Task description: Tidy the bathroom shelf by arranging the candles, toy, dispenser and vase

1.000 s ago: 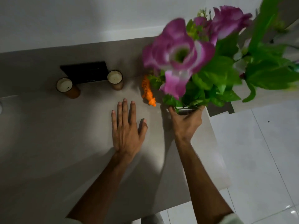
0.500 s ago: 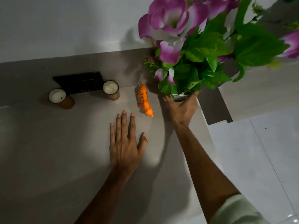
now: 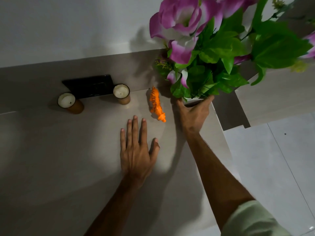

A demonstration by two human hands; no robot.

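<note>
Holding the white vase [image 3: 193, 100] low with fingers wrapped round it, the right hand [image 3: 193, 114] steadies a likely top-heavy, breakable thing, while the left hand [image 3: 137, 150] lies flat and empty.

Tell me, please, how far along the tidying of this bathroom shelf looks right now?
Partly done, by the look of it. Two white candles in brown holders stand by the back wall, flanking a black flat panel. The orange striped toy tiger lies beside them. In hand: the right hand grips the white vase of purple flowers near the shelf's right end. The left hand rests flat. No dispenser is visible.
</note>
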